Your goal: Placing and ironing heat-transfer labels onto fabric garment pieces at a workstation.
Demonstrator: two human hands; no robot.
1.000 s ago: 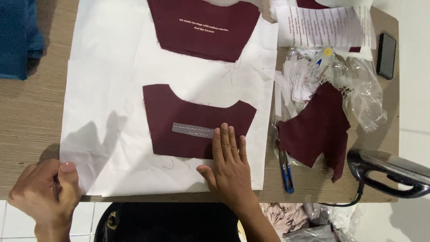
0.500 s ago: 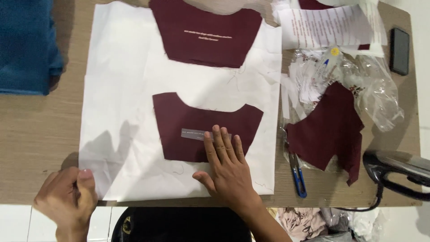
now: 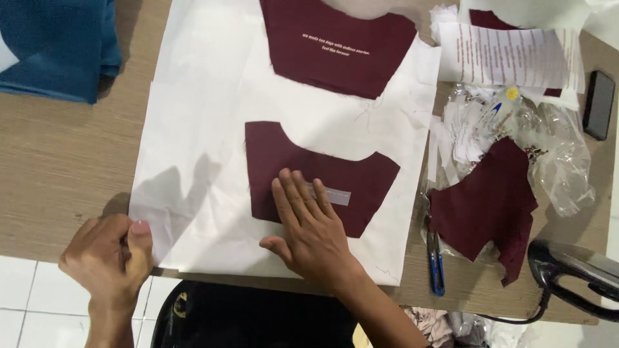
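**A:** The maroon neck-shaped fabric piece (image 3: 303,174) lay on the white cloth sheet (image 3: 206,116), near the front edge of the wooden table (image 3: 58,167). The right hand (image 3: 309,229) lay flat on it, fingers spread, palm down, gripping nothing. To my eye that was to keep the piece from sliding.

**B:** And the left hand (image 3: 109,258)?

**A:** Down at the sheet's near left corner, fingers curled and thumb on top, apparently pinching the edge. I judged it was holding the sheet taut so it lay smooth. The two hands were well apart.

**B:** Any label on that piece?

**A:** A small pale grey rectangular strip (image 3: 334,194), just beside the right fingertips, lying crosswise on the maroon.

**B:** What else was around?

**A:** To the right, blue-handled snips (image 3: 436,261) by the sheet's edge, another loose maroon offcut (image 3: 490,200), and the dark handle of an iron (image 3: 570,274) at the table's corner. Behind the offcut, a crumpled clear plastic bag (image 3: 554,154) holding small white tags, with a round yellow sticker near its top.

**B:** Farther back?

**A:** A second, larger maroon panel (image 3: 335,45) with two short lines of pale print, a white sheet of printed labels (image 3: 509,55) in columns, a black phone (image 3: 598,103), and folded blue fabric (image 3: 58,45) at the far left.
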